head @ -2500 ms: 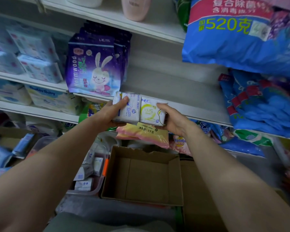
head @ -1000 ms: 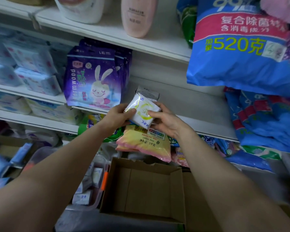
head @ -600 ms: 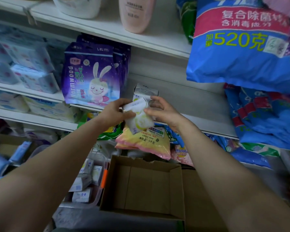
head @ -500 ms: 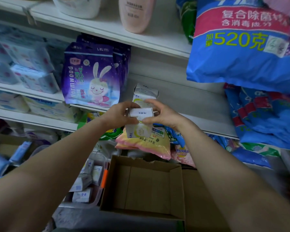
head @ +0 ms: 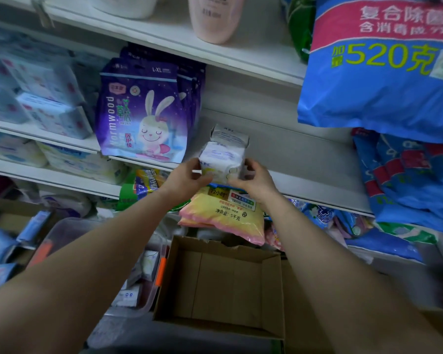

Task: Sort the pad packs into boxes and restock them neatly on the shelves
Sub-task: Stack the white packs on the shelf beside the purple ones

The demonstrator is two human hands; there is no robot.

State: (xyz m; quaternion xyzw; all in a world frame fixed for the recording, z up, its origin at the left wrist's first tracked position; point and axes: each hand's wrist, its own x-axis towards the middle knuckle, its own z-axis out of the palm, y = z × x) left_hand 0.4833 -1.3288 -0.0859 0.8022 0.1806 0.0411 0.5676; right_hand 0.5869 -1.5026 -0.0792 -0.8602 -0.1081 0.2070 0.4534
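The pale blue packs [head: 36,98] at the frame's left are blurred; the pink plastic bottle [head: 212,19] is cut off by the top edge.

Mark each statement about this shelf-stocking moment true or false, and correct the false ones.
1. Both hands hold one white pad pack. True: the left hand and the right hand grip its sides.
2. The cardboard box below is full of packs. False: its inside shows bare cardboard.
3. Another white pack stands on the shelf just behind the held one. True.
4. The purple rabbit pack lies right of the hands. False: it stands to their left.
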